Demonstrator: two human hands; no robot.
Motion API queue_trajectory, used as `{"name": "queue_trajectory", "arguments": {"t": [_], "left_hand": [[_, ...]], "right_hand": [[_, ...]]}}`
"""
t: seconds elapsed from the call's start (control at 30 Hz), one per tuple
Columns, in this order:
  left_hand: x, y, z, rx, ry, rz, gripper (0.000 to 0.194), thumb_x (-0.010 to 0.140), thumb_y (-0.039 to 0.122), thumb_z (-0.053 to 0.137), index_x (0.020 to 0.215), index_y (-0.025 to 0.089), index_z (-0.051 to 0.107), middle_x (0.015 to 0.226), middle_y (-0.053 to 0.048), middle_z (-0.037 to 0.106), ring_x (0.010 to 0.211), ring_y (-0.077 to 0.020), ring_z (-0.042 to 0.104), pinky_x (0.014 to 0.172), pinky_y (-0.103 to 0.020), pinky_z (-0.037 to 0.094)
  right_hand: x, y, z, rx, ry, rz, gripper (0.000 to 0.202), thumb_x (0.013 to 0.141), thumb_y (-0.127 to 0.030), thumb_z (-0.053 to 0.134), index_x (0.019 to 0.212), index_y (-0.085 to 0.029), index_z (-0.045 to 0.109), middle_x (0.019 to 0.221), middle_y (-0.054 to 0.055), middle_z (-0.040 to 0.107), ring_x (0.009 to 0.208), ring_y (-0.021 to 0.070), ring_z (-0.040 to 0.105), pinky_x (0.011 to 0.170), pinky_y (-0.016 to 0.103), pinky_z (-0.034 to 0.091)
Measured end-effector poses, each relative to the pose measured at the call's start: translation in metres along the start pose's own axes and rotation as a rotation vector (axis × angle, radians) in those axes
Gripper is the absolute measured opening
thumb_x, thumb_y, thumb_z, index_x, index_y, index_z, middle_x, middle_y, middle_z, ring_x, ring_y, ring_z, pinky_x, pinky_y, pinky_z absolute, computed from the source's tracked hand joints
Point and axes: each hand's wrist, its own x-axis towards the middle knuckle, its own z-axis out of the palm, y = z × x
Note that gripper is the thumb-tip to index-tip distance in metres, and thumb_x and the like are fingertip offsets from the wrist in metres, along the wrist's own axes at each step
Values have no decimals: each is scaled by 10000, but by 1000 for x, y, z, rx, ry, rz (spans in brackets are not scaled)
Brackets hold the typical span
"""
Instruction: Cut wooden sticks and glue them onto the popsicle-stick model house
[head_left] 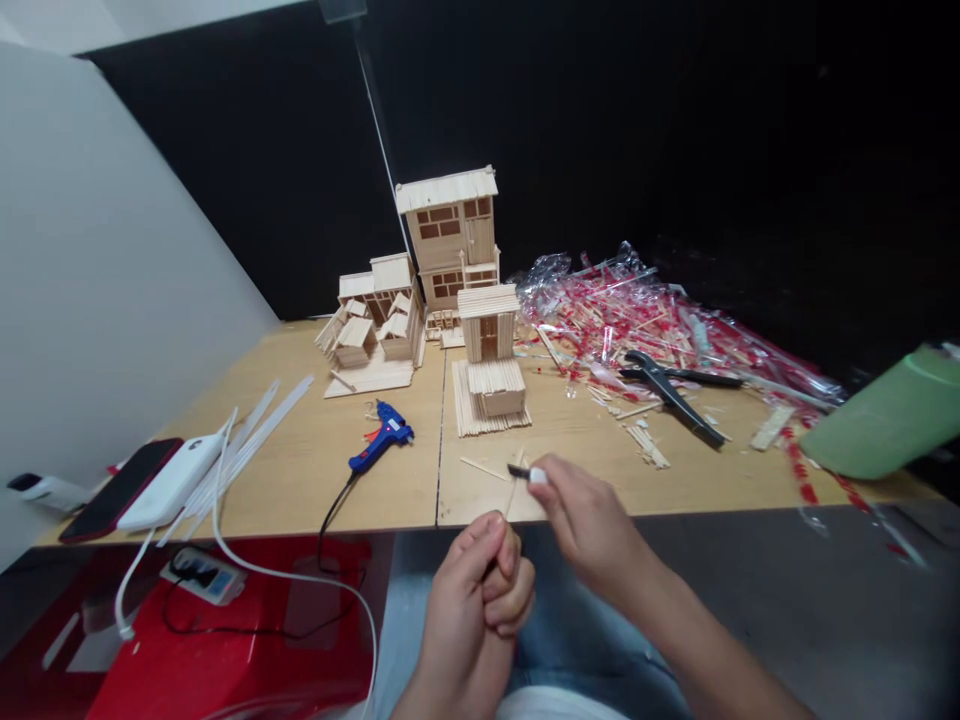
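Over the table's front edge, my left hand (480,590) is closed, thumb and forefinger pinching a thin wooden stick (511,500) that points up and away. My right hand (589,510) grips a small tool with a dark flat tip (517,471) and a white collar (537,476); its kind is not clear, and its rear is hidden in my fist. The dark tip lies close to the stick's upper end; whether they touch cannot be told. A loose stick (484,467) lies just beyond. Further back stands a small wooden-stick house (491,325) on a slatted base (469,415).
A blue glue gun (382,435) lies left, its cord running off the table (300,480). Behind are a tall stick house (450,215) and a low one (375,335). Plastic wrappers (615,300), black-handled pliers (667,395) and a green container (885,415) are right; white strips (247,440) left.
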Motion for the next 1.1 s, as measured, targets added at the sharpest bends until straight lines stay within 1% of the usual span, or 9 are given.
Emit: {"name": "queue_trajectory", "arguments": {"t": [0.13, 0.2, 0.3, 0.43, 0.57, 0.63, 0.77, 0.97, 1.1], "left_hand": [[-7, -1, 3, -134, -67, -112, 353, 793, 315, 747, 603, 141, 506, 457, 106, 225, 364, -15, 123, 352, -153, 142], [-6, -3, 4, -192, -76, -144, 353, 782, 300, 756, 599, 139, 501, 456, 104, 247, 361, -12, 115, 346, -149, 153], [1, -3, 3, -219, -88, -157, 373, 762, 296, 768, 579, 143, 481, 445, 104, 255, 356, -12, 111, 338, -143, 166], [12, 1, -4, -103, -141, -121, 422, 754, 366, 768, 560, 163, 452, 415, 108, 235, 331, -18, 109, 312, -147, 162], [25, 8, -21, 121, -174, -12, 443, 804, 458, 720, 590, 168, 462, 394, 117, 205, 320, -16, 120, 324, -144, 141], [33, 11, -30, 205, -182, 9, 469, 813, 475, 711, 584, 164, 445, 395, 113, 214, 333, -10, 137, 344, -139, 127], [54, 21, -39, 207, -182, -2, 511, 788, 478, 726, 553, 174, 389, 392, 111, 209, 333, -7, 144, 349, -145, 119], [82, 54, -24, 300, -224, -105, 540, 727, 507, 751, 519, 190, 366, 373, 118, 189, 317, -7, 98, 318, -154, 41], [95, 83, -5, 506, -183, -67, 505, 801, 553, 655, 548, 182, 423, 394, 105, 231, 348, -26, 134, 354, -173, 82]], "right_hand": [[8, 57, -13, -251, 221, 273, 335, 1001, -394, 323, 803, -207, 518, 681, 65, 600, 654, 253, 582, 595, 322, 373], [6, 75, -12, -273, 199, 265, 295, 991, -364, 344, 947, -173, 565, 805, 105, 655, 772, 276, 624, 666, 336, 423], [0, 84, -1, -295, 127, 203, 312, 981, -276, 350, 1162, -120, 551, 983, 154, 671, 897, 276, 633, 763, 352, 470], [1, 79, 11, -414, 110, 203, 353, 933, -165, 367, 1190, -58, 585, 965, 199, 654, 900, 322, 611, 812, 445, 485], [11, 57, 0, -374, 272, 101, 319, 917, -196, 453, 1171, -105, 623, 1074, 204, 641, 1036, 360, 575, 898, 522, 464], [15, 40, -10, -139, 242, -22, 288, 953, -202, 455, 1199, -191, 605, 1128, 139, 655, 1067, 282, 599, 906, 425, 496], [28, 15, -25, 216, 39, -166, 210, 945, -164, 560, 1117, -273, 611, 953, 12, 711, 837, 134, 670, 723, 210, 529], [66, 18, -38, 219, 109, -370, 228, 891, -64, 614, 1054, -220, 642, 836, 13, 706, 774, 133, 668, 718, 223, 523], [94, 24, -49, 249, 105, -346, 149, 886, -94, 646, 962, -211, 697, 797, 12, 721, 732, 134, 675, 677, 228, 521]]}}
